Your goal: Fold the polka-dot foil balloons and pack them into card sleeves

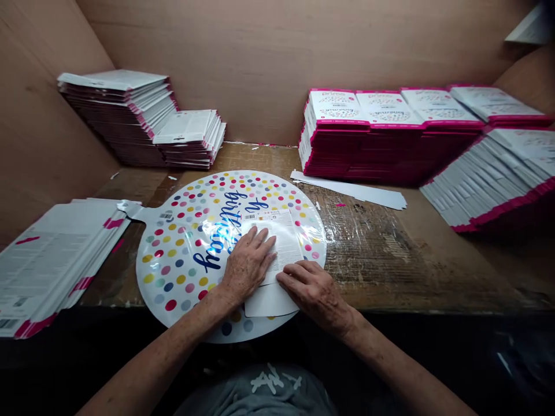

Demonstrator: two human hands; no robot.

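Note:
A flat white foil balloon (186, 242) with coloured dots and blue "birthday" lettering lies on the table, its neck pointing left. On its right half rests a white printed card (286, 240) with small text and a barcode, and a blank white flap (269, 301) shows at its near end. My left hand (249, 263) lies flat on the card with its fingers stretched out. At the card's near right edge, the bent fingers of my right hand (318, 294) close on the crease between the printed part and the flap. The right thumb is mostly hidden.
Flat printed sleeves (52, 254) lie at the left. Stacked white-and-pink packs (125, 110) stand at the back left, with more packs (381, 138) at the back right and leaning packs (498, 173) at far right. White strips (355, 192) lie on the taped cardboard surface (373, 248).

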